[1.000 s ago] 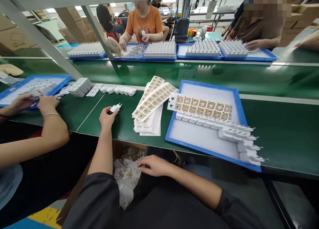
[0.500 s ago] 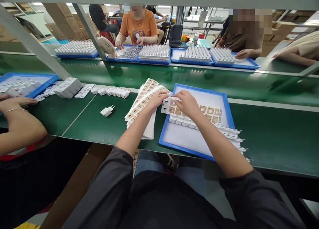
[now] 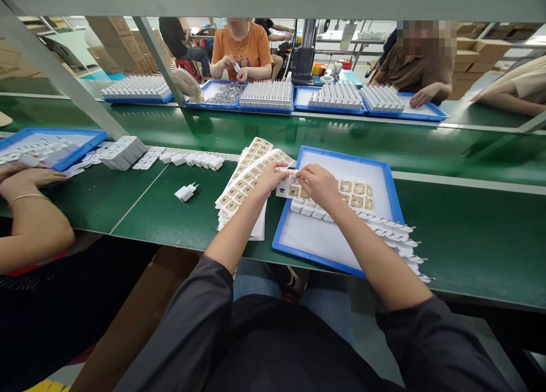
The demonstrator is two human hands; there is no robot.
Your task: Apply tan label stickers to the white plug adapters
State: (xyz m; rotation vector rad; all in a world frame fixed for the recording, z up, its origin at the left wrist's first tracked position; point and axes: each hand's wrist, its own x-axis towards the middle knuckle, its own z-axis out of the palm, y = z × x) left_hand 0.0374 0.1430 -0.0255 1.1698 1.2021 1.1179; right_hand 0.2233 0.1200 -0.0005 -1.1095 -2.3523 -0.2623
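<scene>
A white sheet of brown square stickers [image 3: 356, 193] lies across a row of white plug adapters [image 3: 384, 230] in a blue tray [image 3: 394, 207]. My left hand [image 3: 269, 178] pinches the sheet's left end with thumb and fingers. My right hand [image 3: 318, 184] rests on the sheet beside it, fingertips curled and pinching at a sticker near the left end. A stack of more sticker sheets [image 3: 245, 181] lies just left of my left hand. One loose white adapter [image 3: 186, 192] lies on the green bench further left.
At the left, a co-worker's arm [image 3: 29, 210] rests by another blue tray [image 3: 55, 147] and rows of white adapters [image 3: 123, 152]. Across the green conveyor [image 3: 341, 139], people sit behind blue trays of upright adapters [image 3: 267, 93]. A grey diagonal frame post [image 3: 63, 79] crosses the upper left.
A second ago my left hand held the loose adapter and my right hand was down at my lap. The adapter now lies on the bench, and both hands are on the sticker sheet.
</scene>
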